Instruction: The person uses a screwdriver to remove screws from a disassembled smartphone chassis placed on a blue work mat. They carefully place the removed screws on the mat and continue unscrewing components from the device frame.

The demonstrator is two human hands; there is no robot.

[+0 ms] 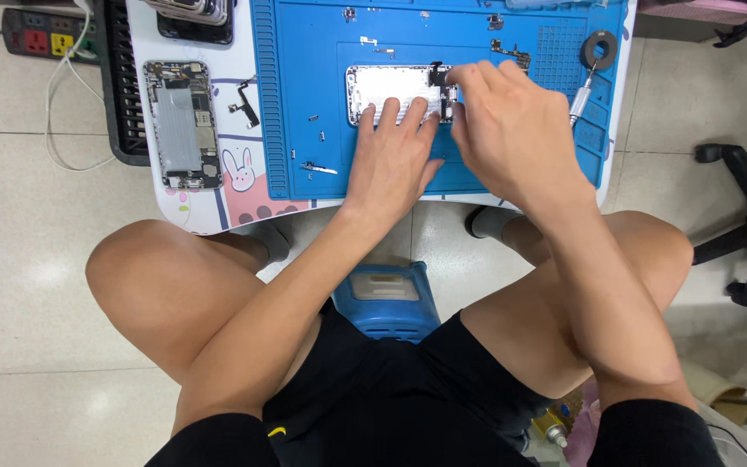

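Opened phone shell (391,89), silver, lying flat at centre of blue work mat (304,95); left hand (393,156) pressed palm-down on near edge, fingers spread, gripping nothing; right hand (512,130) curled over right end, fingertips pinched on small dark part (437,73); second gutted phone (181,124) far left on white table (235,203); screwdriver (583,93) right; blue stool (386,298) near, between knees.

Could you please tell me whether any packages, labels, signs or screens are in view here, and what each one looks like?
No packages, signs or lit screens are in view.
Cartoon rabbit print: on the white table top, left of the blue mat; white and pink.
Opened phone: far left of the table, insides up, no display visible.
Phone housing: on the mat under the left hand and right hand; silver, no display.
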